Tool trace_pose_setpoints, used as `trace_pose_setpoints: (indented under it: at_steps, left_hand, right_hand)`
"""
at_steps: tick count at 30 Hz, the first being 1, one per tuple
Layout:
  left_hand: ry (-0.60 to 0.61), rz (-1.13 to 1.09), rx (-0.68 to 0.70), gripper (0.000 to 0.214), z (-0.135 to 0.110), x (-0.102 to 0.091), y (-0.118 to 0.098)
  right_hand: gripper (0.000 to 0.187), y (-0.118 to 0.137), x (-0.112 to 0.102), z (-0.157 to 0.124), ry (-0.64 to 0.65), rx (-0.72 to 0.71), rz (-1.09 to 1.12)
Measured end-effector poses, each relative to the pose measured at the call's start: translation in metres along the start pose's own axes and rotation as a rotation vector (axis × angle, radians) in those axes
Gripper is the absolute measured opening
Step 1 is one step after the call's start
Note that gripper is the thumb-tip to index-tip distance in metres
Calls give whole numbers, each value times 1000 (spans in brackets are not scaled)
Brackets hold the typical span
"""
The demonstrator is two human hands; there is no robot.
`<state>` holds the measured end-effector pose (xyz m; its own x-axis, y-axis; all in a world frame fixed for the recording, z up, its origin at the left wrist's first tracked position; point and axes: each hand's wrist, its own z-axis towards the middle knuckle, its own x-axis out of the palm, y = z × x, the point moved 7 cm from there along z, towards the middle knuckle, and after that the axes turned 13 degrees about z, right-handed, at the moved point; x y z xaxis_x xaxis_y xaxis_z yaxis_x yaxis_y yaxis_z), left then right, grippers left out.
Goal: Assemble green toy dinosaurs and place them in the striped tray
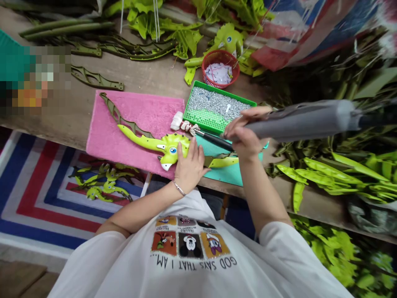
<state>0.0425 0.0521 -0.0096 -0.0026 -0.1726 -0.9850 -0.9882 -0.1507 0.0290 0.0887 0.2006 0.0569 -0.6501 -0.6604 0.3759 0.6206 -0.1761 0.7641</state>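
A toy bow with a lime-green dinosaur head [171,151] lies across a pink towel [149,103] and a teal mat [237,178]. On the head my left hand [190,165] rests flat, fingers stretched out. My right hand [245,134] is wrapped round a grey cylindrical electric screwdriver [297,120], held tilted above the bow's right limb. The tool's tip is hidden behind that hand. Between the hands lies a hammer [214,140] with a black handle and a white wrapped head. Behind it sits a green tray [214,121] of small silvery screws.
A red basket [206,76] with white pieces stands behind the tray. Olive bow limbs [96,78] and lime dinosaur parts [186,43] lie at the back. Lime strips [328,174] are heaped on the right. Several toy bows [108,186] lie below left on a striped sheet.
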Motion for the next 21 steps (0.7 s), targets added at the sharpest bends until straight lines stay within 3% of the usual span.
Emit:
trace_pose_setpoints:
  at_steps: [3,5,9,21]
  left_hand:
    - [-21,11,-7,71,0,-2,0]
    - [-30,18,-12,71,0,-3,1]
    - [-39,19,-21,74,-1,-3,1]
    - [-35,18,-21,76,0,-1,-1]
  right_hand:
    - [29,-13,-22,17,-259,-104,-104]
    - [31,-29,-32,23,-321,-61,-176]
    - [33,-49,-41,24,-340,2,-255]
    - [29,-56,-43,25,-355,25,-286]
